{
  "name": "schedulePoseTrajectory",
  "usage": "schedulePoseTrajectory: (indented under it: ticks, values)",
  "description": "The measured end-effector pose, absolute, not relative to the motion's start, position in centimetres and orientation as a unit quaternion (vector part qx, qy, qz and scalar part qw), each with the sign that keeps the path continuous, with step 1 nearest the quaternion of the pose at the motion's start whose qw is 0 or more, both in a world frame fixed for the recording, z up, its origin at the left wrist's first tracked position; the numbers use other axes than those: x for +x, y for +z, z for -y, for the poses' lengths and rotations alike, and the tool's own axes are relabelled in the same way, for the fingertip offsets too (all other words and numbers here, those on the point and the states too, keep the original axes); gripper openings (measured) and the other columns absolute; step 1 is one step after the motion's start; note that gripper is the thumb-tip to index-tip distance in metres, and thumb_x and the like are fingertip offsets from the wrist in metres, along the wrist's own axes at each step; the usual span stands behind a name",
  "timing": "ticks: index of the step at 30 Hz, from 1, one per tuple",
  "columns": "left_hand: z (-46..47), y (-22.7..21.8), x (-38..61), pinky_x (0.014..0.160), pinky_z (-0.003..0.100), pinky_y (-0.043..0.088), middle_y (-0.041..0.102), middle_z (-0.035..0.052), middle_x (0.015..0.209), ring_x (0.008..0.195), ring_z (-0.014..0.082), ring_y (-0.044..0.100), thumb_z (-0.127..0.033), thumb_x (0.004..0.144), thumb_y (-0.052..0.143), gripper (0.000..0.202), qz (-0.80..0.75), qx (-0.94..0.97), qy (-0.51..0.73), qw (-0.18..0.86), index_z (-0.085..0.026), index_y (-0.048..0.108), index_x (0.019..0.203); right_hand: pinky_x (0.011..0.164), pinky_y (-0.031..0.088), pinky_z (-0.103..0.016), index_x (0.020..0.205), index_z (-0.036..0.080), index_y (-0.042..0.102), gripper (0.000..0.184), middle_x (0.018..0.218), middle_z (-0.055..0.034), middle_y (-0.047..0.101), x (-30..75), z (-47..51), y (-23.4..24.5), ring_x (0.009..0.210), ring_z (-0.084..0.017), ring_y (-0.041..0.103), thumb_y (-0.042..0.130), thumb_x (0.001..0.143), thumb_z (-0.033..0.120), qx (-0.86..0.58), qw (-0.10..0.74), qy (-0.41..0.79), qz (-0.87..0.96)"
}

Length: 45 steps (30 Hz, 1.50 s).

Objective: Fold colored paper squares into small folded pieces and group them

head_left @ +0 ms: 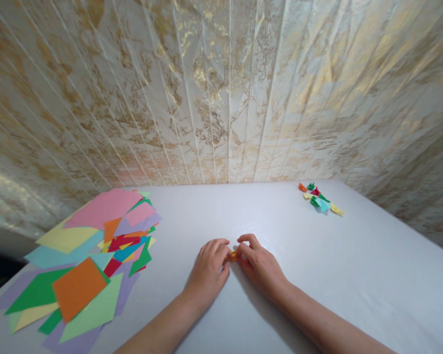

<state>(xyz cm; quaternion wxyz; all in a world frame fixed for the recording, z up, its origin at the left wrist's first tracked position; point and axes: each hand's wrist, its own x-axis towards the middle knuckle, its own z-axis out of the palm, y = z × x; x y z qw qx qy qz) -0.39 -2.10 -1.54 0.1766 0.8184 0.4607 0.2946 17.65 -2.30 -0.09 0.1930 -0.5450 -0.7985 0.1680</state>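
Between my two hands, low over the middle of the white table, is a small folded piece of yellow-orange paper [234, 255]. My left hand [211, 263] pinches its left end with curled fingers. At the other end, my right hand [259, 263] grips it between thumb and fingers, with the index finger raised and bent. Most of the paper is hidden by my fingertips, so its folded shape cannot be made out.
Loose coloured paper sheets lie in a spread pile at the left, with an orange square [80, 289] near the front and a large pink sheet [105, 207] behind. Several small folded paper pieces [322, 203] sit at the back right. A gold-patterned curtain [214, 98] hangs behind the white table [354, 265].
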Motion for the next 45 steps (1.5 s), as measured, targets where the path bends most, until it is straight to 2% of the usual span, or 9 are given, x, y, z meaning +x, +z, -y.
schedulePoseTrajectory:
  ticks: [2, 4, 7, 11, 20, 27, 37, 45]
  values:
    - [2.2, -1.3, -0.2, 0.100, 0.044, 0.042, 0.059, 0.0046, 0.119, 0.115, 0.0241, 0.052, -0.004, 0.080, 0.056, 0.023, -0.461, 0.823, 0.287, 0.164, -0.024, 0.056, 0.092, 0.071, 0.048, -0.025, 0.095, 0.021, 0.063, 0.020, 0.125, -0.0071, 0.055, 17.6, 2.3, 0.0, 0.075, -0.012, 0.064, 0.050, 0.089, 0.007, -0.547, 0.189, 0.174, 0.796]
    - [2.2, -1.1, -0.1, 0.095, 0.041, 0.045, 0.060, 0.0039, 0.112, 0.109, 0.0233, 0.054, -0.007, 0.083, 0.058, 0.019, -0.468, 0.824, 0.275, 0.162, -0.023, 0.057, 0.094, 0.073, 0.048, -0.025, 0.096, 0.021, 0.063, 0.021, 0.123, -0.0065, 0.056, 17.6, 2.3, 0.1, 0.078, -0.013, 0.065, 0.050, 0.088, 0.006, -0.545, 0.189, 0.181, 0.797]
    - [1.8, -1.2, -0.1, 0.087, 0.038, 0.046, 0.061, 0.0024, 0.100, 0.097, 0.0217, 0.055, -0.008, 0.086, 0.056, 0.016, -0.481, 0.820, 0.263, 0.165, -0.023, 0.057, 0.092, 0.075, 0.047, -0.025, 0.098, 0.023, 0.063, 0.024, 0.117, -0.0050, 0.058, 17.7, 2.3, 0.0, 0.083, -0.014, 0.065, 0.049, 0.088, 0.005, -0.535, 0.193, 0.187, 0.801]
    - [1.3, -1.7, -0.3, 0.083, 0.036, 0.045, 0.061, 0.0017, 0.094, 0.092, 0.0206, 0.055, -0.008, 0.088, 0.054, 0.014, -0.486, 0.811, 0.275, 0.173, -0.022, 0.056, 0.087, 0.076, 0.046, -0.024, 0.098, 0.024, 0.064, 0.029, 0.109, -0.0025, 0.060, 17.7, 2.1, -0.1, 0.086, -0.014, 0.064, 0.050, 0.085, 0.002, -0.534, 0.193, 0.194, 0.800]
    - [1.5, -1.3, -0.1, 0.087, 0.038, 0.046, 0.060, 0.0025, 0.103, 0.098, 0.0209, 0.054, -0.012, 0.088, 0.058, 0.012, -0.476, 0.814, 0.283, 0.175, -0.023, 0.058, 0.092, 0.071, 0.044, -0.022, 0.091, 0.022, 0.059, 0.020, 0.094, -0.0005, 0.061, 17.8, 2.0, 0.0, 0.079, -0.013, 0.061, 0.049, 0.089, 0.005, -0.542, 0.234, 0.218, 0.777]
    - [1.5, -1.0, 0.3, 0.083, 0.037, 0.046, 0.059, 0.0017, 0.095, 0.092, 0.0204, 0.054, -0.014, 0.090, 0.056, 0.009, -0.510, 0.803, 0.266, 0.154, -0.022, 0.057, 0.087, 0.069, 0.043, -0.022, 0.094, 0.023, 0.062, 0.019, 0.102, -0.0006, 0.060, 17.7, 1.9, -0.1, 0.075, -0.011, 0.061, 0.052, 0.089, 0.008, -0.542, 0.222, 0.212, 0.782]
    - [1.3, -1.0, 0.1, 0.083, 0.036, 0.046, 0.060, 0.0016, 0.094, 0.092, 0.0209, 0.055, -0.013, 0.089, 0.059, 0.011, -0.525, 0.798, 0.261, 0.144, -0.021, 0.055, 0.083, 0.069, 0.043, -0.022, 0.090, 0.022, 0.063, 0.011, 0.100, -0.0006, 0.060, 17.0, 1.5, 0.1, 0.078, -0.013, 0.063, 0.053, 0.094, 0.017, -0.580, 0.198, 0.187, 0.768]
    - [1.5, -0.2, 0.5, 0.082, 0.037, 0.046, 0.059, 0.0024, 0.094, 0.092, 0.0216, 0.054, -0.009, 0.089, 0.058, 0.014, -0.542, 0.806, 0.212, 0.110, -0.021, 0.053, 0.082, 0.067, 0.042, -0.022, 0.087, 0.021, 0.061, 0.012, 0.101, -0.0011, 0.058, 16.7, 1.7, -0.2, 0.075, -0.011, 0.061, 0.053, 0.093, 0.015, -0.589, 0.205, 0.183, 0.760]
